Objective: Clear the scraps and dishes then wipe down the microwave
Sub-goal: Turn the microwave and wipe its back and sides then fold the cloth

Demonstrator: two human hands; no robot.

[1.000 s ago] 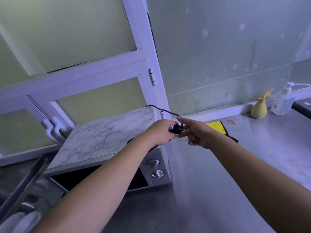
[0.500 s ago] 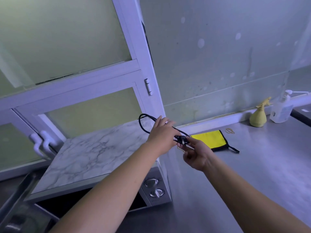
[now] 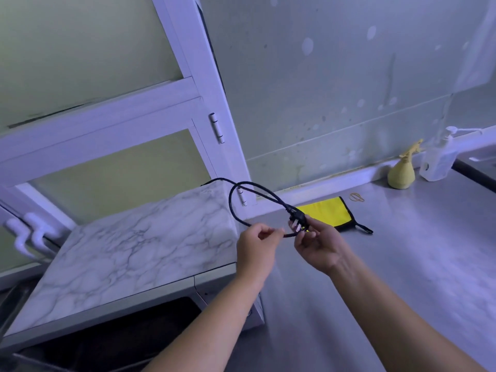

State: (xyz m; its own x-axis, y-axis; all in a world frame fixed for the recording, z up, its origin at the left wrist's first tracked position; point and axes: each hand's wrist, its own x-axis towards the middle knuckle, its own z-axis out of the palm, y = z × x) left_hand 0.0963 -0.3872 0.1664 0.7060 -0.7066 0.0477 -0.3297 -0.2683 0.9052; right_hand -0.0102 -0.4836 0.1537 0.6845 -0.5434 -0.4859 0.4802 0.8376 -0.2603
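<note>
The microwave (image 3: pixel 128 253) has a marble-patterned top and stands at the left on the steel counter (image 3: pixel 402 264). Its black power cord (image 3: pixel 233 200) runs from behind it and loops in the air above its right edge. My left hand (image 3: pixel 257 245) pinches the cord just right of the microwave. My right hand (image 3: pixel 319 245) holds the black plug (image 3: pixel 296 220) at the cord's end, prongs pointing toward my left hand. A yellow cloth (image 3: pixel 326 212) with black trim lies flat on the counter behind my hands.
A yellow spray bottle (image 3: pixel 402 173) and a clear pump bottle (image 3: pixel 440 159) stand by the back wall at the right. A rubber band (image 3: pixel 356 197) lies near the cloth. White-framed frosted windows (image 3: pixel 107 124) rise behind the microwave.
Both hands have drawn the cord and plug toward me and rightward, off the microwave top. The cord now forms a larger loop. My left hand has shifted from an open touch to a pinch.
</note>
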